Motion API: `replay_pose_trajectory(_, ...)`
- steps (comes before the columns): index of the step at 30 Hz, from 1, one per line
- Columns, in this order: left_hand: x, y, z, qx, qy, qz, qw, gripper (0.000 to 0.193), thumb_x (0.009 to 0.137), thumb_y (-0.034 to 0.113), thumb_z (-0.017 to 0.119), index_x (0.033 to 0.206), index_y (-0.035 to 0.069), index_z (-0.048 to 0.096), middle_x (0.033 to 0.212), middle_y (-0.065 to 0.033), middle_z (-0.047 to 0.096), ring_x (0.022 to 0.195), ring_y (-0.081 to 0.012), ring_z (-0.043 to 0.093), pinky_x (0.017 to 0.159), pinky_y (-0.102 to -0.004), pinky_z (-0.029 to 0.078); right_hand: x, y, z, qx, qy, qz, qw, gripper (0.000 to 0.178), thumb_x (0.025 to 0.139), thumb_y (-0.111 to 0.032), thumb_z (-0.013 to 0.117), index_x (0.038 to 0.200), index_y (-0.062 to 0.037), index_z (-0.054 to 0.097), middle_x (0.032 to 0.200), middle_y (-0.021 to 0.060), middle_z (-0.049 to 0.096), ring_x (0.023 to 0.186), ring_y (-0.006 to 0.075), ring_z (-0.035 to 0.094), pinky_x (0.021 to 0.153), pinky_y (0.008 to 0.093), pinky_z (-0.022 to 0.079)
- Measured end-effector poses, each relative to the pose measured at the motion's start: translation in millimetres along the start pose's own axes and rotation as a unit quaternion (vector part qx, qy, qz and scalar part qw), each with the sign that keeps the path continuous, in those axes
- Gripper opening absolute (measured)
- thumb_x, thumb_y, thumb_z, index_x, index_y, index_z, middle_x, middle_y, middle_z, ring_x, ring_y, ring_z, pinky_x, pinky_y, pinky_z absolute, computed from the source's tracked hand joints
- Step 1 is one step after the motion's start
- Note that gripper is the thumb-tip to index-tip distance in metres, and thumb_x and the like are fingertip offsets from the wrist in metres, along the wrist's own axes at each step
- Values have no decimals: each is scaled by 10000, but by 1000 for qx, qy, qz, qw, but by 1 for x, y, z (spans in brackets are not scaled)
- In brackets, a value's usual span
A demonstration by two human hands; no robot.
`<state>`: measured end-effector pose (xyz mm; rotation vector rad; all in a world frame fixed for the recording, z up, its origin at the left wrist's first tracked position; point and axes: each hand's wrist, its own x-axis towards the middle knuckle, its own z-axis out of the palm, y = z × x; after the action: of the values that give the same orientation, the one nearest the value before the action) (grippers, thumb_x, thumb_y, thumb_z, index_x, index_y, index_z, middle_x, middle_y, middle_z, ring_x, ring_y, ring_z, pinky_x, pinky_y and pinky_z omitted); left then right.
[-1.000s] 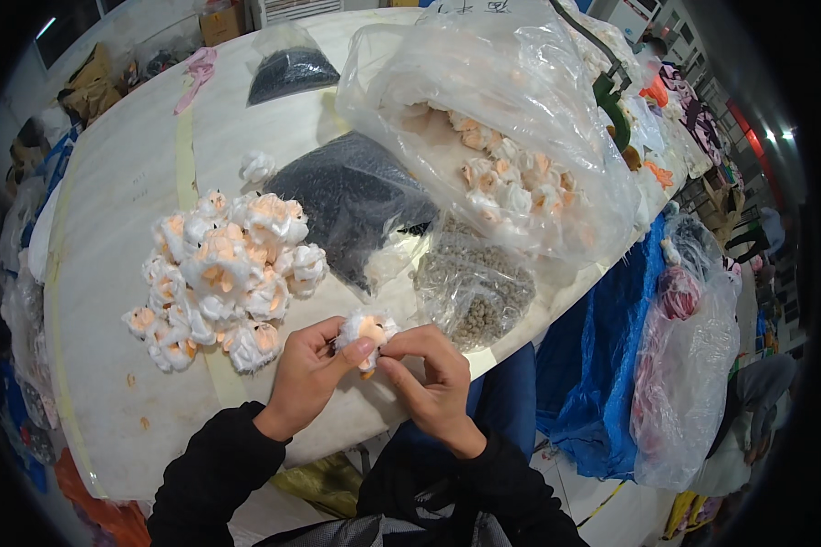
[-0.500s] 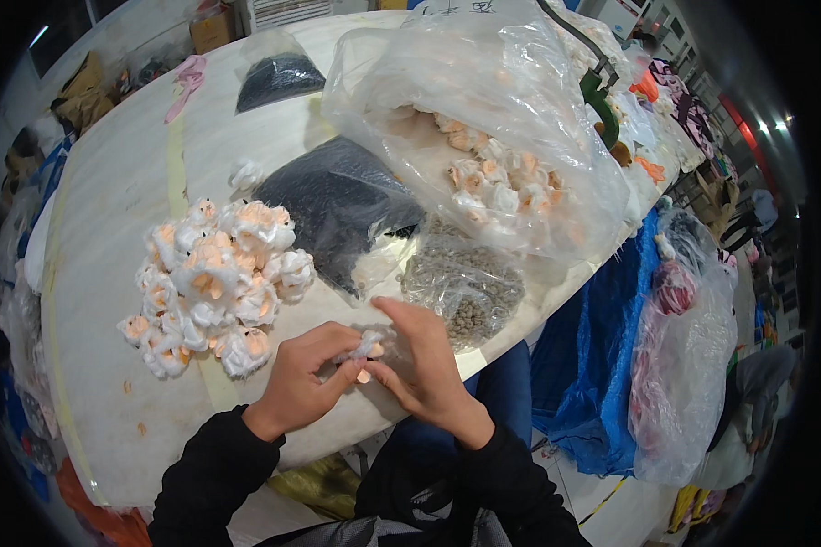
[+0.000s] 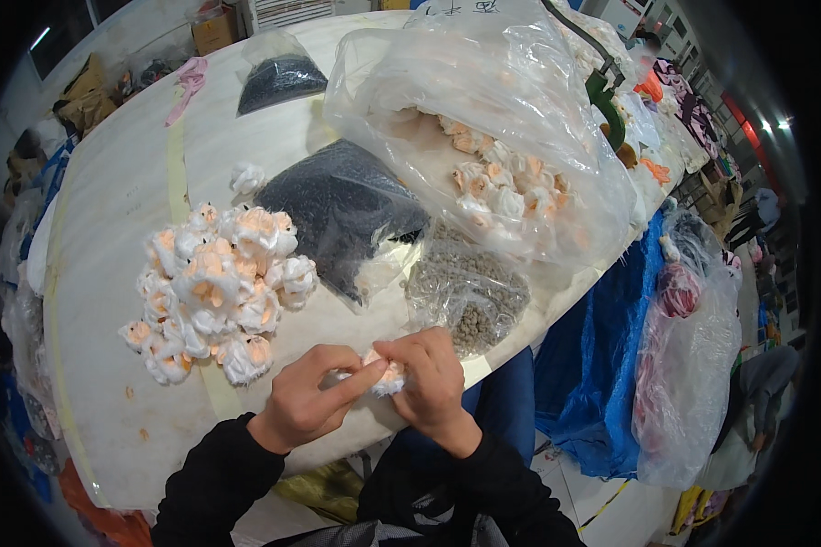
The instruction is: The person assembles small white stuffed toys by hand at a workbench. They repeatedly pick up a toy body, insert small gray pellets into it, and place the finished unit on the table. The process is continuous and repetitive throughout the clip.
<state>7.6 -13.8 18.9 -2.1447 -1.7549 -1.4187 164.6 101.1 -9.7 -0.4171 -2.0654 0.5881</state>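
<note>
Between my hands, over the table's near edge, is a small fluffy white and peach plush piece point(image 3: 389, 377). My left hand point(image 3: 312, 394) pinches it from the left, and my right hand point(image 3: 429, 381) closes on it from the right; the fingers hide much of it. To the left lies a heap of similar white and peach plush pieces point(image 3: 212, 290). A clear bag of small greyish-brown parts point(image 3: 476, 324) sits just beyond my right hand. Behind it is a clear bag of small black parts point(image 3: 337, 196), its mouth toward me.
A large clear bag point(image 3: 401, 73) holding more plush pieces fills the back right of the table point(image 3: 100, 365). A smaller bag of black parts point(image 3: 281, 82) and a pink strip point(image 3: 188, 84) lie farther back. Blue sheeting point(image 3: 602, 365) and a stuffed clear sack point(image 3: 689, 365) stand right of the table.
My right hand's fingers, spread before, have closed onto the plush piece. The piece has turned, now showing its peach and white face between both hands.
</note>
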Motion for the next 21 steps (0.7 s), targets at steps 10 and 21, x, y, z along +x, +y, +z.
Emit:
replay_pose_trajectory(10, -1, 5, 4, 31, 2, 2, 1000, 546, 664, -138, 755, 1182, 30, 787, 954, -108, 663, 802, -252, 678, 664, -341, 570, 2, 2, 2, 68, -62, 56, 994, 437, 677, 55, 704, 1102, -44, 706, 922, 132, 628, 855, 367, 604, 729, 429, 486)
replay_pose_trajectory(21, -5, 9, 4, -2, -12, -25, 1000, 449, 771, -77, 755, 1215, -10, 746, 1050, -124, 665, 860, -247, 689, 665, -332, 574, -4, -1, 1, 32, -43, 87, 995, 371, 675, 23, 737, 1035, -56, 702, 906, 126, 616, 807, 357, 611, 678, 420, 500)
